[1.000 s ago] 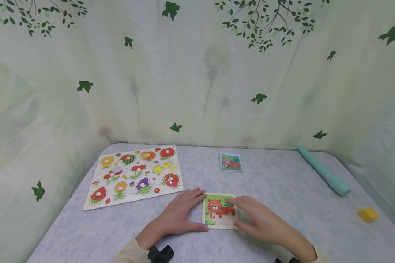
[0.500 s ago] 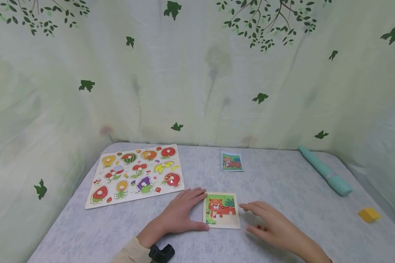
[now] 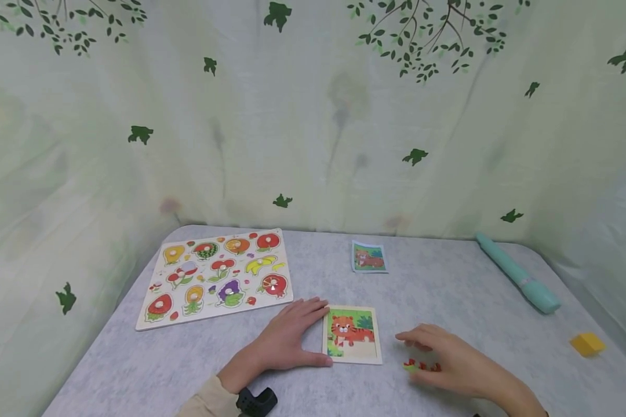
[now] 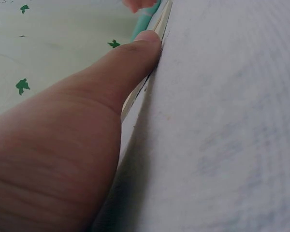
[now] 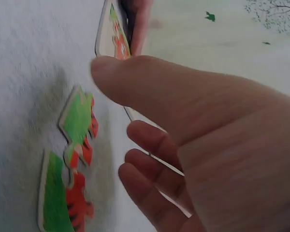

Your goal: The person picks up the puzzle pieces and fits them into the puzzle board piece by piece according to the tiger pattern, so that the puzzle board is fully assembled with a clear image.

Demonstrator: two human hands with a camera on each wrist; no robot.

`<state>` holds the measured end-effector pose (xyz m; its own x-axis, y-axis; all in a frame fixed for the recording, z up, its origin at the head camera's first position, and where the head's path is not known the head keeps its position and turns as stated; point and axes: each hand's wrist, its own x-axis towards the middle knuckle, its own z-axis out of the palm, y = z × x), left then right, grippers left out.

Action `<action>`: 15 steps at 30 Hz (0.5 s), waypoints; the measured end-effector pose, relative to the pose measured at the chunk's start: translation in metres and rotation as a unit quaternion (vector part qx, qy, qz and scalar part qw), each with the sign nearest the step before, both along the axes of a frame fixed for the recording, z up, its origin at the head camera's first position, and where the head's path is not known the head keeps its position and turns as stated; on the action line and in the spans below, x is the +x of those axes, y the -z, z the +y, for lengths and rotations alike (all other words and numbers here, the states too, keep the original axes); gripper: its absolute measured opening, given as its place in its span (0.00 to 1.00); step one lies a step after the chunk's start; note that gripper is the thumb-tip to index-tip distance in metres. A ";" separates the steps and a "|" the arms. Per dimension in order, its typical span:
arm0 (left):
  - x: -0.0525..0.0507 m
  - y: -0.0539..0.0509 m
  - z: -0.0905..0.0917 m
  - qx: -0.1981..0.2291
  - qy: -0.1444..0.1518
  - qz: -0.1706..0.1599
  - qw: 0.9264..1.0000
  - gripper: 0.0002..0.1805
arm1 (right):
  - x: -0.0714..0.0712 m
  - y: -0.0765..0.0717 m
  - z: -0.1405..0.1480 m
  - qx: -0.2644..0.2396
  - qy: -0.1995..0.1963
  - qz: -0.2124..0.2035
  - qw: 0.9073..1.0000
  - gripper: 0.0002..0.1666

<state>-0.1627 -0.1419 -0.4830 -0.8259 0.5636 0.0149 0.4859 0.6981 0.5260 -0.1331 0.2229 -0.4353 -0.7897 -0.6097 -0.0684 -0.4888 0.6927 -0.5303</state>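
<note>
A small square tiger puzzle (image 3: 352,335) lies in its pale wooden frame, with bare wood showing along the bottom of the picture. Spread along the frame's left side, my left hand (image 3: 287,339) touches it near the upper corner and, with the thumb, near the lower one. My right hand (image 3: 448,359) hovers to the right of the frame, fingers loosely bent and nothing between them. Below its fingers are loose puzzle pieces (image 3: 411,365), partly hidden by the hand in the head view. In the right wrist view, a green-and-orange piece (image 5: 77,118) and a darker green one (image 5: 55,193) lie on the cloth.
At the left lies a large fruit puzzle board (image 3: 214,278). A small tiger picture card (image 3: 369,258) is at the back. Toward the right edge are a teal tube-shaped object (image 3: 519,275) and a yellow block (image 3: 587,344). A printed curtain (image 3: 313,116) hangs behind the table.
My right hand has left the tiger puzzle and moved right, over the loose pieces, which have come into view beneath it. My left hand has stayed at the frame.
</note>
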 end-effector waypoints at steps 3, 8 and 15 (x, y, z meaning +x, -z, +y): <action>-0.001 0.000 -0.001 0.002 0.002 0.002 1.000 0.54 | -0.002 -0.001 0.006 0.021 -0.004 -0.019 1.000 0.35; -0.001 0.000 -0.001 0.003 0.004 0.003 1.000 0.54 | -0.005 0.000 0.014 0.027 -0.011 -0.054 0.998 0.35; 0.000 0.000 -0.001 0.007 0.005 0.004 1.000 0.54 | -0.010 0.005 0.019 0.015 -0.022 -0.067 0.997 0.29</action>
<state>-0.1626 -0.1427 -0.4833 -0.8203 0.5712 0.0296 0.4971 0.6864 0.5308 -0.1434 0.2424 -0.4405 -0.7442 -0.6404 -0.1898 -0.4458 0.6878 -0.5729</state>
